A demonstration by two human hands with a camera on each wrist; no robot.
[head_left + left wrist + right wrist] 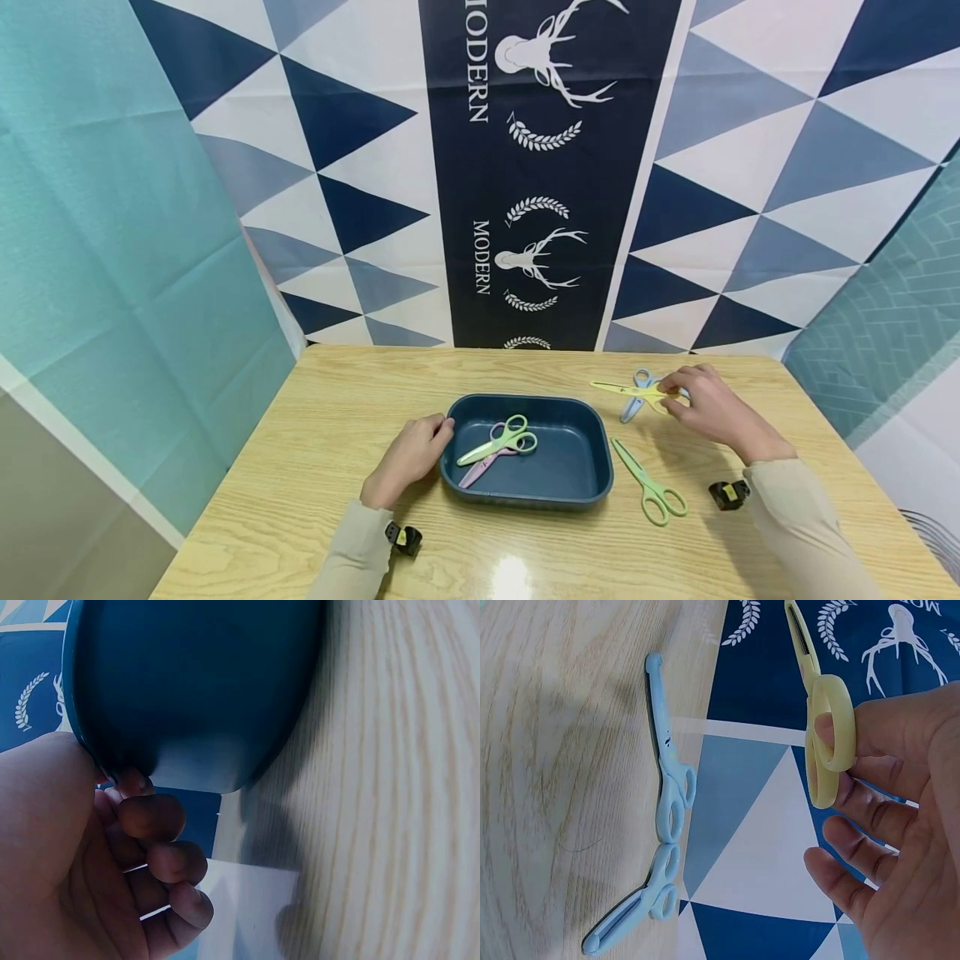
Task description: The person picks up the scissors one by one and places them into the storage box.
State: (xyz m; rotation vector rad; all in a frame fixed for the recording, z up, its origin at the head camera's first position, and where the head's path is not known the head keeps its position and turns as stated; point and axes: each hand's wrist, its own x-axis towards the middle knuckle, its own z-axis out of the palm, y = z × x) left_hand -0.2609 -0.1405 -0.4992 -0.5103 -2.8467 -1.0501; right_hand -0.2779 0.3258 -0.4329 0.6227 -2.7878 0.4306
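My right hand [708, 402] holds yellow scissors [823, 742] by the handle loops, raised over the table's back right. Two light blue scissors lie below: one pair [667, 750] and a second pair [641, 904], handles close together in the right wrist view. In the head view the blue scissors [637, 398] are partly covered. At the left end of a dark blue tray [525, 498], my left hand [412, 454] pinches the rim with thumb and index finger; its other fingers curl loosely. Inside the tray, green scissors [498, 442] lie across pink scissors [480, 473].
Another pair of green scissors [651, 483] lies on the wooden table [300, 467] just right of the tray. A patterned cloth [360, 167] hangs behind the table's back edge. Teal sheets hang at both sides.
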